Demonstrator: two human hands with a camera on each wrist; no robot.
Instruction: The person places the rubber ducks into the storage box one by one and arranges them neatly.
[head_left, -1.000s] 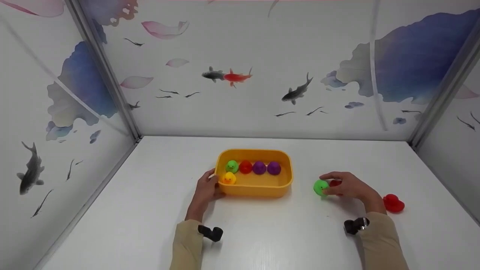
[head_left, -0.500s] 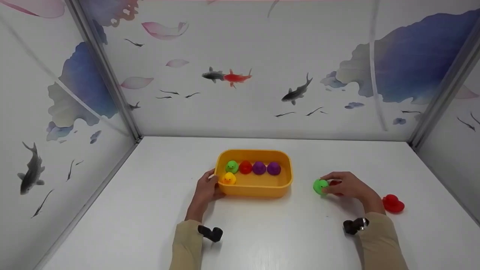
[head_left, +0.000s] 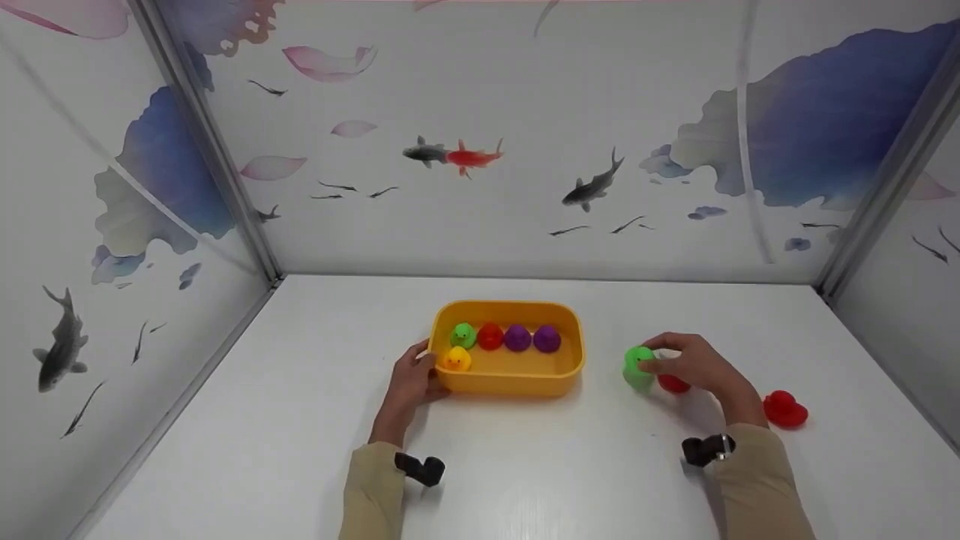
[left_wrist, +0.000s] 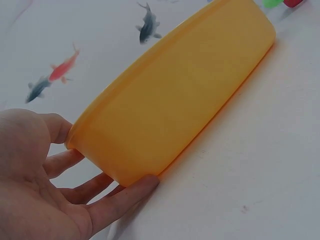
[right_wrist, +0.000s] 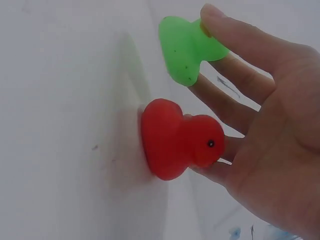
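The right grip (head_left: 694,366) pinches a smooth, bulbous green toy duck (right_wrist: 179,47) right of the round-cornered yellow box (head_left: 510,385). The left grip (head_left: 409,384) clasps the box's left end.

Head view downward, left wrist near tub (left_wrist: 175,95), right near duck (right_wrist: 177,52)

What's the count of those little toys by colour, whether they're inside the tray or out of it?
Green toys: 2
Red toys: 3
Purple toys: 2
Yellow toy: 1
Total: 8
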